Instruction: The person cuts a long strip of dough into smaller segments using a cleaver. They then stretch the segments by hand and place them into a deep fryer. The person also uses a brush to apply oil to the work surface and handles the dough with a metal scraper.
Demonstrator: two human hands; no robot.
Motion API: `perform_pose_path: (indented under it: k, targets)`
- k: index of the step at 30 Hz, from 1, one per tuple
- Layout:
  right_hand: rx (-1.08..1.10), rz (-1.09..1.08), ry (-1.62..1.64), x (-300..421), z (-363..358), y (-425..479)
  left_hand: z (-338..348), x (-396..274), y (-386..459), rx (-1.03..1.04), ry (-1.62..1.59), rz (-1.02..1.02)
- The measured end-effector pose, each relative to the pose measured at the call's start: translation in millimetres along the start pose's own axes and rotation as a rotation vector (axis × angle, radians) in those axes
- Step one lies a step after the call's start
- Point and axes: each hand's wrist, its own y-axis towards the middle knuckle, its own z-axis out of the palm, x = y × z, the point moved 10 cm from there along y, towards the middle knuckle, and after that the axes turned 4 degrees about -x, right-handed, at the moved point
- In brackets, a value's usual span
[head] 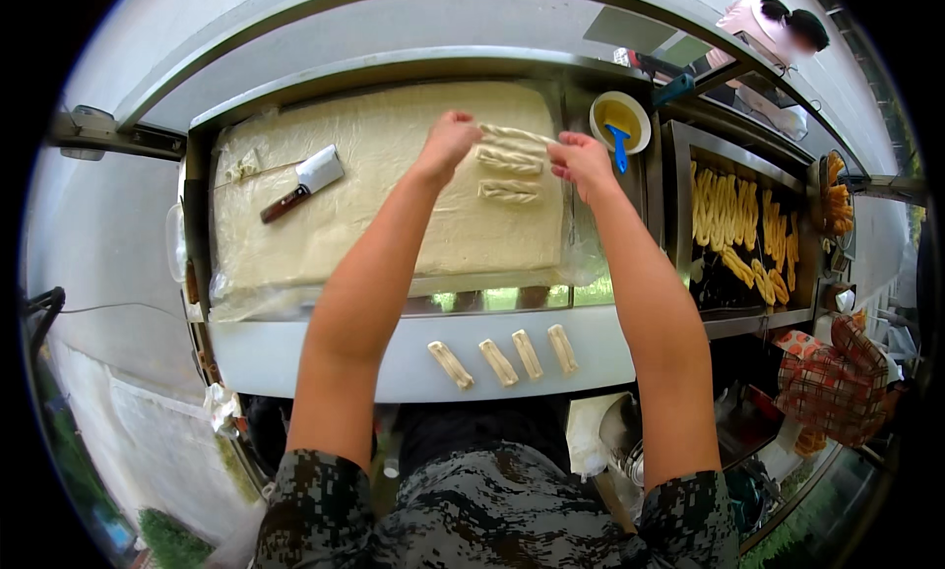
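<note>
A twisted strip of raw dough (517,133) stretches between my two hands over the far right part of a large dough sheet (354,200). Its left end is in the fingers of my left hand (450,144), its right end in those of my right hand (583,163). Just below it, two more twisted dough pieces, an upper one (509,161) and a lower one (509,192), lie on the sheet. Several short dough strips (527,353) rest on the white board (295,355) close to my body.
A cleaver (303,183) lies on the sheet's left side. Right of the sheet stands a bowl of yellow liquid (609,111) with a blue-handled brush (620,148). Farther right, a fryer (679,222) holds several fried dough sticks (727,207). Other people stand at the right.
</note>
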Motion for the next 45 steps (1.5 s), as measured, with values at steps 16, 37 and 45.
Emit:
perform_pose_path:
  k: [16,37,45]
  targets:
    - [-0.129,-0.018,-0.231,-216,-168,-266,172,100,-287,0.39,0.892,0.638]
    - [0.302,0.239,0.518,-185,-139,-274,198,75,-311,0.614,-0.306,-0.198]
    - [0.124,0.21,0.896,-179,-140,-272,197,71,-311,0.812,0.164,0.037]
